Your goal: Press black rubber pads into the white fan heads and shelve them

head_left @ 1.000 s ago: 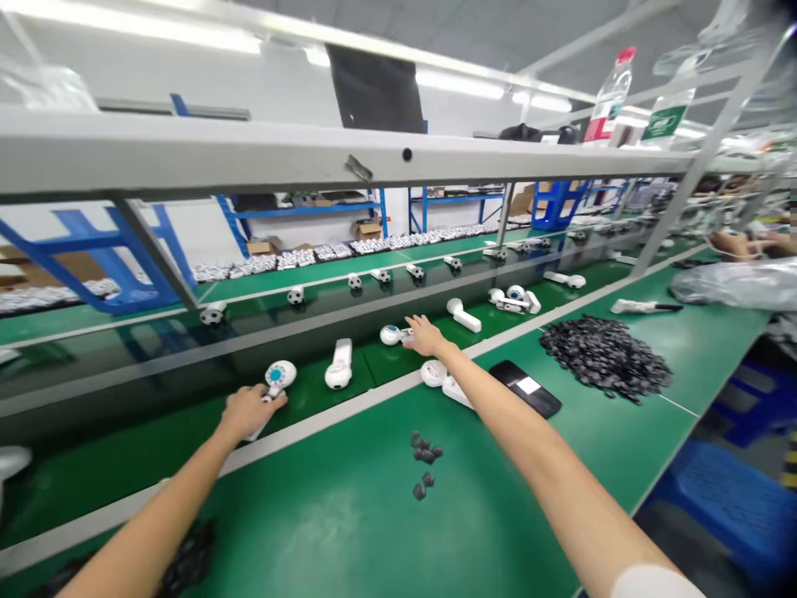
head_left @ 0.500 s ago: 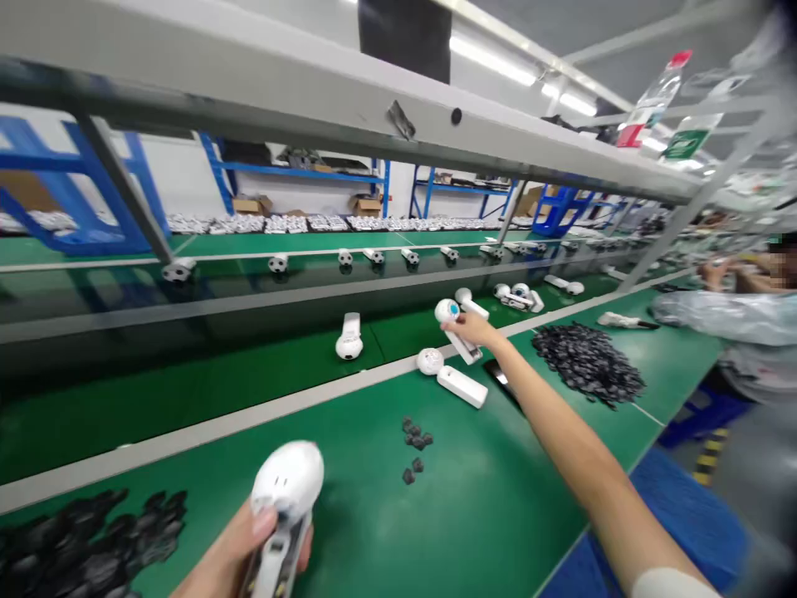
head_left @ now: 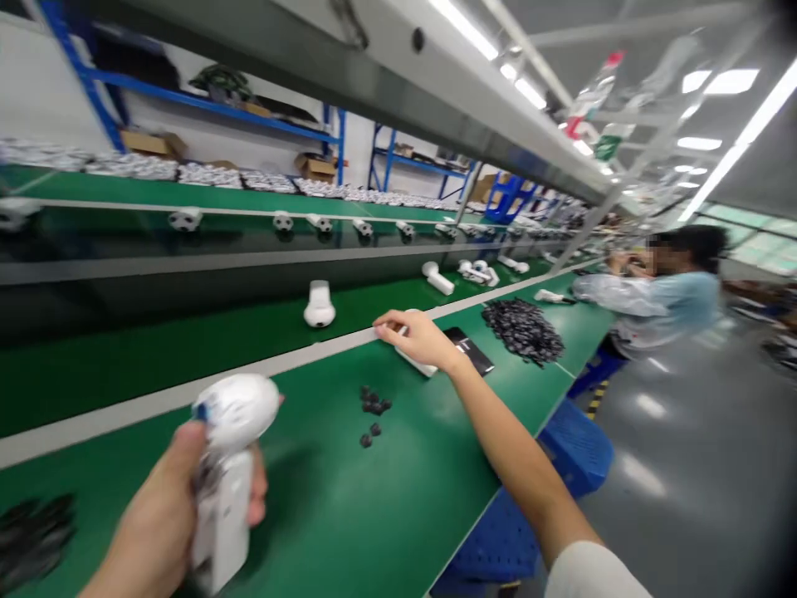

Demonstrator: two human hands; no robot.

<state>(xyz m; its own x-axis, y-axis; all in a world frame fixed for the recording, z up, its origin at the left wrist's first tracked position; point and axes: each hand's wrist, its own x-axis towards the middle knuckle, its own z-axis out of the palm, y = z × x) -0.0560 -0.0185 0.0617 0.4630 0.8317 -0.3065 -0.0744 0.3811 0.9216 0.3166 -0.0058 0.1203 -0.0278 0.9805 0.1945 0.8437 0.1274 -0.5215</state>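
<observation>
My left hand (head_left: 168, 498), blurred by motion, is closed around a white handheld device (head_left: 233, 490) with a rounded head and a straight handle. A small blue spot shows beside my thumb. Further off, my right hand (head_left: 414, 336) curls over a second white device (head_left: 418, 362) lying at the bench's far edge. Its handle sticks out below the palm, and my fingers mostly hide the other end. Between the hands, several small black pieces (head_left: 374, 405) lie on the green bench (head_left: 349, 515).
A black packet (head_left: 468, 349) and a heap of black pieces (head_left: 523, 330) lie right of my right hand. More black pieces (head_left: 34, 531) are at near left. White devices (head_left: 320, 306) rest on the belt. A co-worker (head_left: 678, 278) and blue stool (head_left: 576, 444) are at right.
The view has swung right. My right hand has moved from a raised device down to the one on the bench; where the raised one went is unclear. The left-hand device is turned differently.
</observation>
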